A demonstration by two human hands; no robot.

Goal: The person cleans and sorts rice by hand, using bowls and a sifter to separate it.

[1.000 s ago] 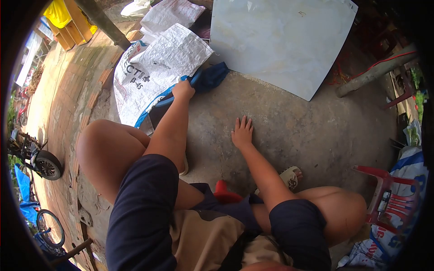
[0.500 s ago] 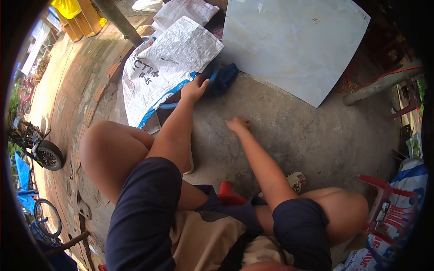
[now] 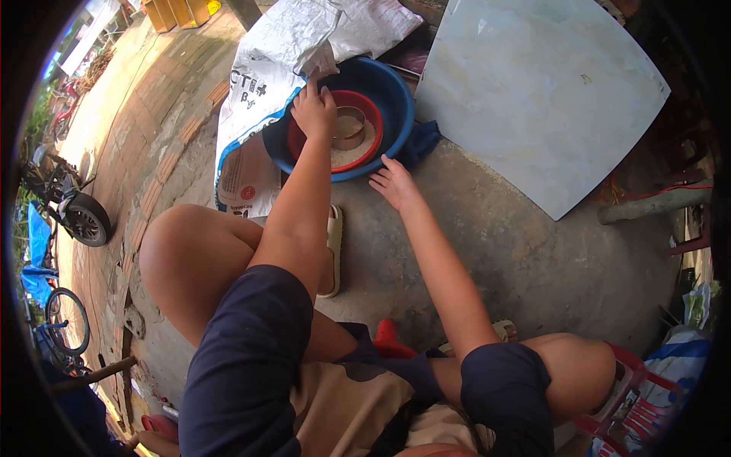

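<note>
My left hand [image 3: 314, 112] has its fingers at the turned-back edge of a white printed sack [image 3: 263, 65], closed on it over the left side of a large blue basin [image 3: 402, 95]. Inside that basin sits a smaller red basin [image 3: 371, 113] with pale, grain-like stuff at its bottom. A round metal tin [image 3: 349, 131] stands in the red basin, right of my left hand. My right hand [image 3: 394, 183] is open with fingers spread, its fingertips close to the blue basin's front rim. It holds nothing.
A large pale board [image 3: 541, 99] lies at the back right. Dark blue cloth [image 3: 421, 145] is beside the basin. A red plastic chair [image 3: 640, 396] and printed sacks are at lower right. A motorbike wheel [image 3: 86, 219] and a bicycle wheel [image 3: 67, 321] stand far left.
My left hand has folded the sack back to the left, uncovering the basins and the tin. My right hand has moved up to the blue basin's rim. The view has shifted slightly.
</note>
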